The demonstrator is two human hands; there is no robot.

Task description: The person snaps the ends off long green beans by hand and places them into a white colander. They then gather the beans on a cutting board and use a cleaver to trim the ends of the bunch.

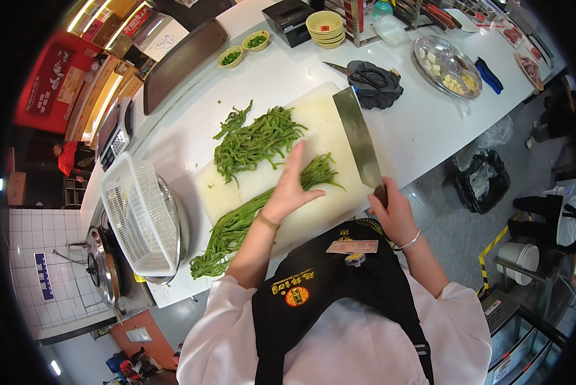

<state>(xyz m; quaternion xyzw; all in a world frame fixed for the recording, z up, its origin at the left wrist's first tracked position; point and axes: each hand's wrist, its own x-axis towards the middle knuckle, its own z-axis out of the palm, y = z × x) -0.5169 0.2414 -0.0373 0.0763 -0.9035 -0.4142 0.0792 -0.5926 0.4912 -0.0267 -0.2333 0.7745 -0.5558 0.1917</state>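
Note:
My right hand (393, 211) grips the dark handle of a broad cleaver (357, 137), its blade angled over the right end of a white cutting board (316, 108). Fingers apart, my left hand (291, 187) is over a long bundle of green stems (242, 219). That bundle lies across the board's near side and trails past its left edge onto the table; whether the palm touches it is hard to tell. Farther back on the board sits a loose pile of cut green stems (259, 139), with a smaller clump at its far left.
Left of the board, a white plastic basket (138, 216) rests on a metal bowl (184, 226). Scissors (365, 79) lie on a dark cloth (381, 96) beyond the cleaver. A divided metal tray (446, 67) stands farther right. Two bowls of chopped greens (231, 57) stand at the back.

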